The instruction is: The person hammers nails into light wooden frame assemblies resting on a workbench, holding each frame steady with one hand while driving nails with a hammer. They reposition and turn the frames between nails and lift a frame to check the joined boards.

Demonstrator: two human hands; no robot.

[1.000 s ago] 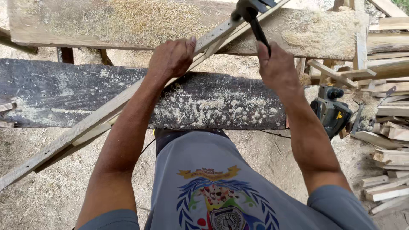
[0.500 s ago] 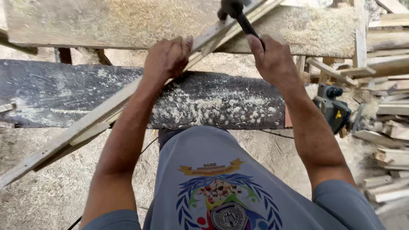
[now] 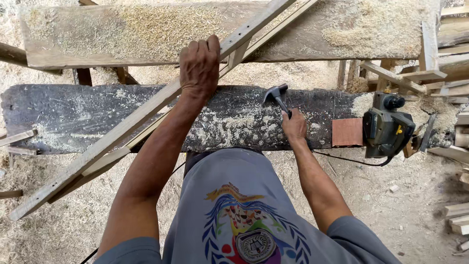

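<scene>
My left hand (image 3: 199,66) grips a long pale wooden strip (image 3: 122,129) that runs diagonally from the lower left up to the top middle, lying across two planks. A second thin strip sits right alongside it. My right hand (image 3: 294,128) is shut on the handle of a claw hammer (image 3: 276,94), whose dark metal head is just above the dark plank (image 3: 58,117). That plank is speckled with sawdust and chips in front of me.
A wide pale plank (image 3: 97,36) covered in shavings lies further back. A dark electric planer (image 3: 387,126) and a reddish wood block (image 3: 347,131) rest on the dark plank at the right. Offcuts are stacked at the right edge (image 3: 457,215). Sawdust covers the ground.
My right hand has come down with the hammer from up by the strip to just over the dark plank. My left hand keeps its hold on the strip.
</scene>
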